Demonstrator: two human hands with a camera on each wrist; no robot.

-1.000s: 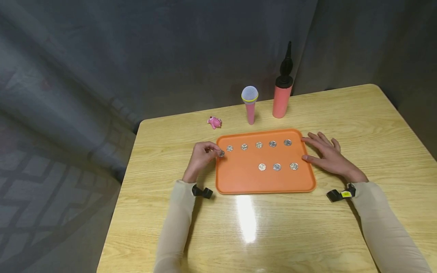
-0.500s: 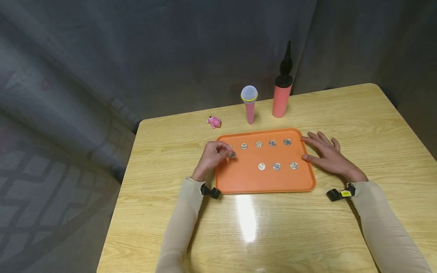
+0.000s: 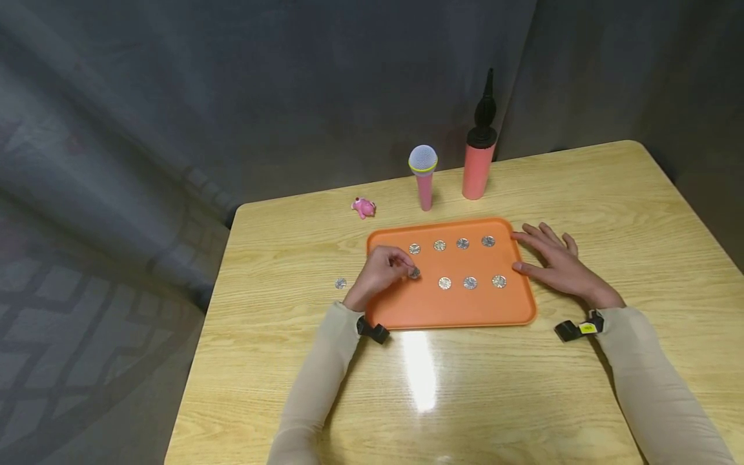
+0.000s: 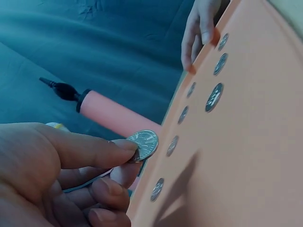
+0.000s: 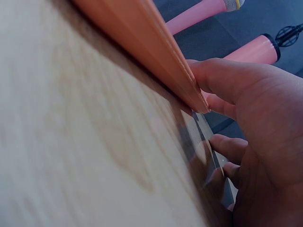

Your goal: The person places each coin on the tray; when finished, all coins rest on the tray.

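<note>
My left hand (image 3: 380, 271) pinches a silver coin (image 4: 144, 143) between thumb and fingertips, over the left part of the orange tray (image 3: 407, 310). In the left wrist view its patterned face is tilted and it is held above the tray floor. Several more coins lie flat on the tray: a back row with a coin (image 3: 439, 245) in it, and a shorter front row with another coin (image 3: 444, 283) just right of my fingers. My right hand (image 3: 552, 265) rests with extended, spread fingers at the tray's right rim, thumb and index fingertip against it.
A loose coin (image 3: 340, 283) lies on the wooden table (image 3: 279, 278) left of the tray. Behind the tray stand a pink toy microphone (image 3: 425, 184) and a pink hand pump (image 3: 478, 168) with a black top. A small pink figurine (image 3: 363, 208) lies near the back edge, before a grey curtain (image 3: 349, 97).
My left hand has moved right with the coin, from the tray's left rim toward the front row. It now covers one back-row coin and uncovers the loose one. My right hand stays put.
</note>
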